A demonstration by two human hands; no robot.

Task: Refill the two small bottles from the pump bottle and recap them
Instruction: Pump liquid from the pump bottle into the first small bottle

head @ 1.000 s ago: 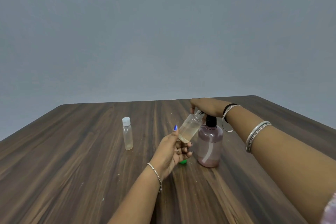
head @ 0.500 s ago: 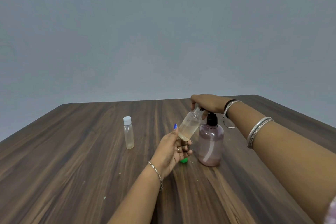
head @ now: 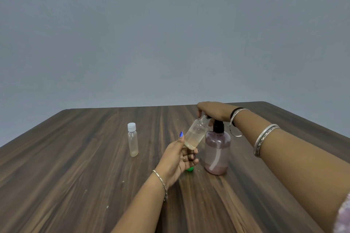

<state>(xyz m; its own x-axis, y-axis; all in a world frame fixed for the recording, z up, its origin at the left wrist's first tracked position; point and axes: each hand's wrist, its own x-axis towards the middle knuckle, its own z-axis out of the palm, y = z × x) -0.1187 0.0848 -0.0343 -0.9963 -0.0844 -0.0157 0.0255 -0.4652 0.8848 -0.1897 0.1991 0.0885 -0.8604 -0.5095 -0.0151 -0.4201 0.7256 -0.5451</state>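
Observation:
My left hand grips an uncapped small clear bottle, tilted with its open neck up against the pump's spout. Pale liquid fills its lower part. The pump bottle, pinkish with a black pump head, stands upright on the table. My right hand rests palm-down on top of the pump head. A second small bottle with a white cap stands upright to the left, apart from both hands. A green cap lies on the table, mostly hidden behind my left hand.
Everything stands on a dark wooden table, whose far edge meets a plain grey wall. Bangles circle my right forearm.
My right hand and the pump head have risen slightly since a second ago. The small bottle stays tilted at the spout in my left hand.

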